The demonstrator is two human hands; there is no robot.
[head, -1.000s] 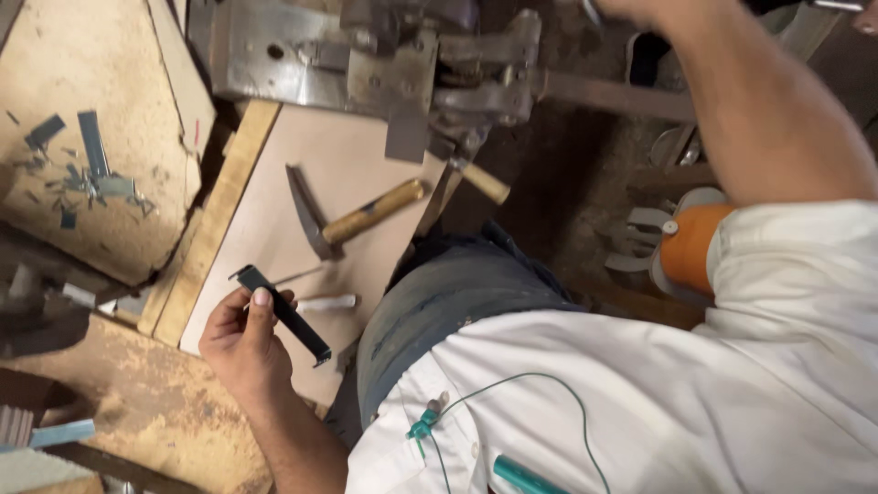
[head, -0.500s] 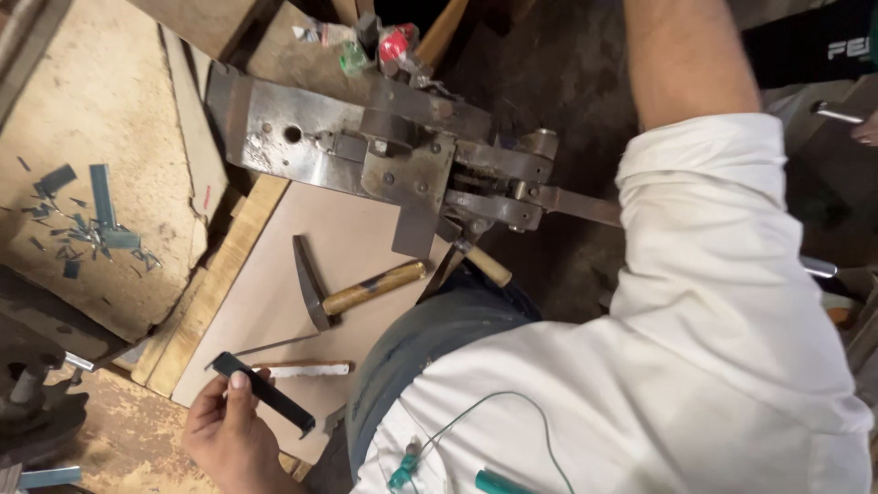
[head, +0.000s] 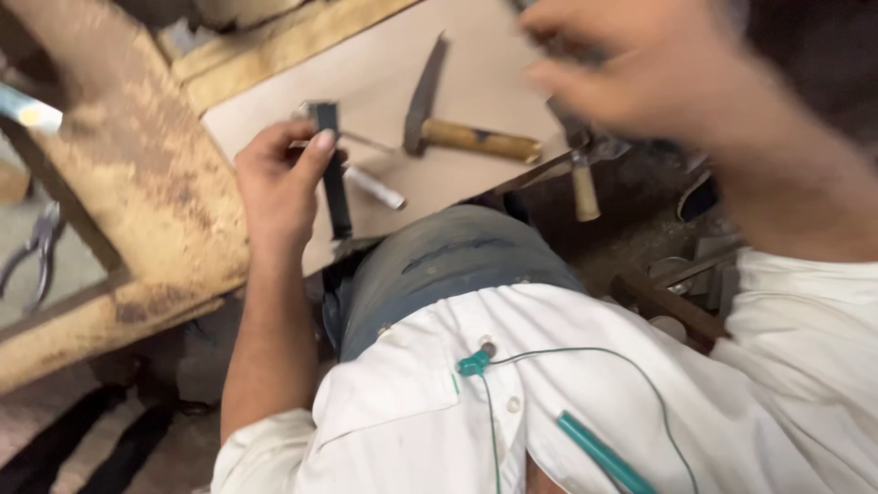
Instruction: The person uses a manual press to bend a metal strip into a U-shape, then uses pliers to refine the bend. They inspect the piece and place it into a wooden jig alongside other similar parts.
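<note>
Left hand [head: 279,187] wraps around a dark flat metal strip [head: 334,183], thumb pressed along its upper end, the strip running down toward six o'clock over the pale board on the desk [head: 476,55]. Just off at three o'clock of that strip lies a small white cylinder [head: 375,187], apart from the fingers. Further toward two o'clock sits the hammer [head: 457,119], wooden handle stretched out to three o'clock, its dark pointed head standing up toward twelve, untouched. Right hand [head: 658,78] sweeps in at the top, badly blurred; fingers look loosely curled, though whether it grips anything cannot be told. It hangs in front of the board's far corner and hides what lies there. Below it a second tool with a pale wooden handle [head: 583,187] pokes over the desk edge toward six o'clock. A rusty yellow metal frame [head: 137,210] fills the nine o'clock side, with pliers [head: 37,252] lying beyond it at the left edge. The knee in blue-grey trousers [head: 448,265] covers the near edge of the board, the white shirt [head: 549,412] below.
</note>
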